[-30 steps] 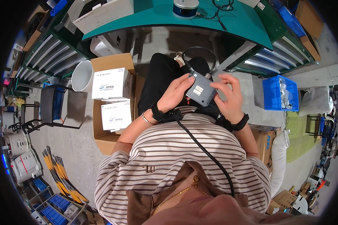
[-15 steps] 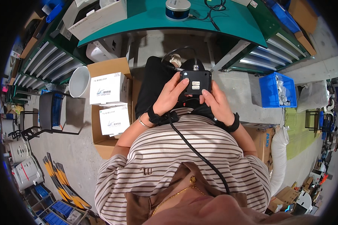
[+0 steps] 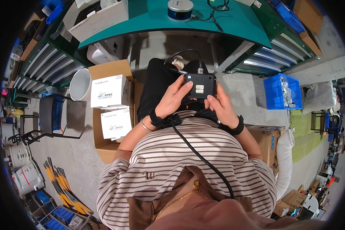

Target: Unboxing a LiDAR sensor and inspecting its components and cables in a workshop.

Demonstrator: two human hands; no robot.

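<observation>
Above my lap, both hands hold a small black box-shaped device [image 3: 199,82] with two pale labels on its upper face. My left hand [image 3: 175,94] grips its left side, the thumb lying on top near the edge. My right hand [image 3: 220,105] is closed around the lower right corner, thumb by the near edge; its other fingers are partly hidden under the device. A metal connector [image 3: 200,70] stands at the far edge, and a black cable [image 3: 188,50] loops from it to the left.
A green table [image 3: 149,18] stands ahead, bearing a round silver-topped sensor [image 3: 180,10] and a white box [image 3: 99,22]. On the left, an open carton [image 3: 99,143] holds white boxes [image 3: 108,92] beside a white bin [image 3: 80,85]. A blue crate [image 3: 270,92] sits at right.
The device and both hands stay almost in place. My right thumb has shifted very slightly at the near edge.
</observation>
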